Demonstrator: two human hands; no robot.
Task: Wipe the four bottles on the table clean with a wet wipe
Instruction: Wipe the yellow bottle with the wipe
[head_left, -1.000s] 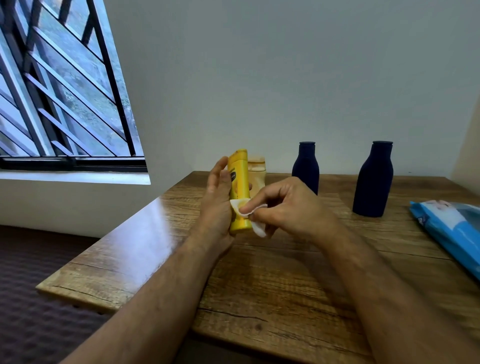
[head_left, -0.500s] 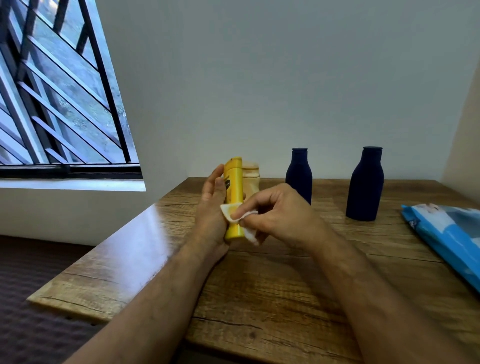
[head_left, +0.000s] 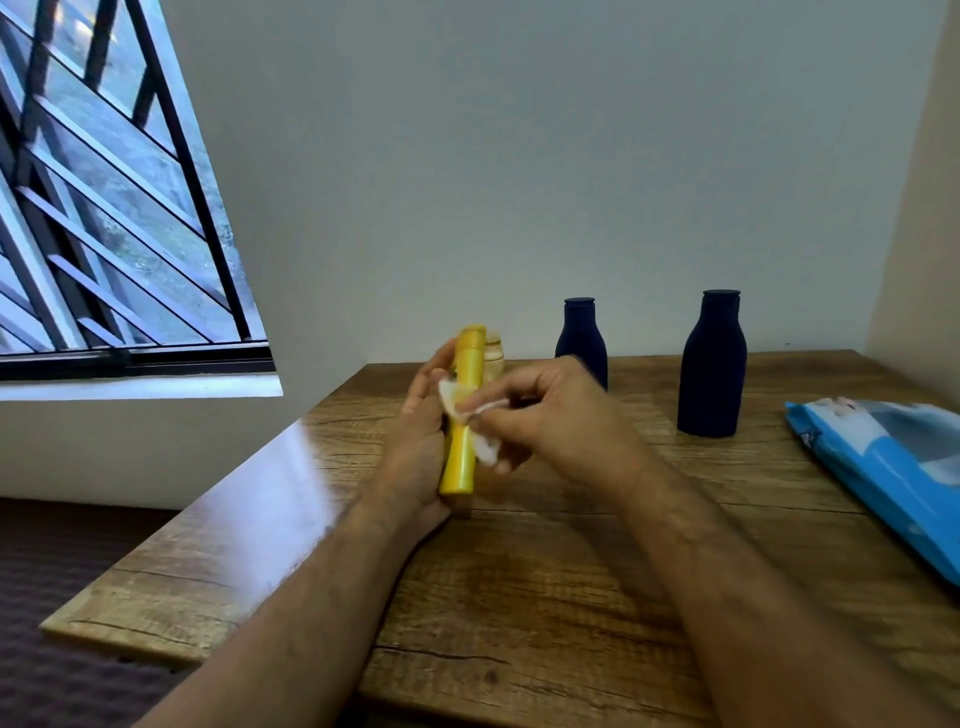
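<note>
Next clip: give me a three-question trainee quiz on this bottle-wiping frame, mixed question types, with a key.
1. True or false: the left hand holds the yellow bottle.
2. What does the right hand pinch? A) wet wipe B) bottle cap C) blue pack
3. How many dark blue bottles stand on the table?

Key:
1. True.
2. A; the wipe lies against the yellow bottle.
3. Two: the nearer dark blue bottle and the farther dark blue bottle.

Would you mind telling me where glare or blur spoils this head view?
Head view: window glare whitens the table at its left edge; the right hand and wet wipe are motion-blurred against the yellow bottle; the two dark blue bottles stay fairly sharp.
</note>
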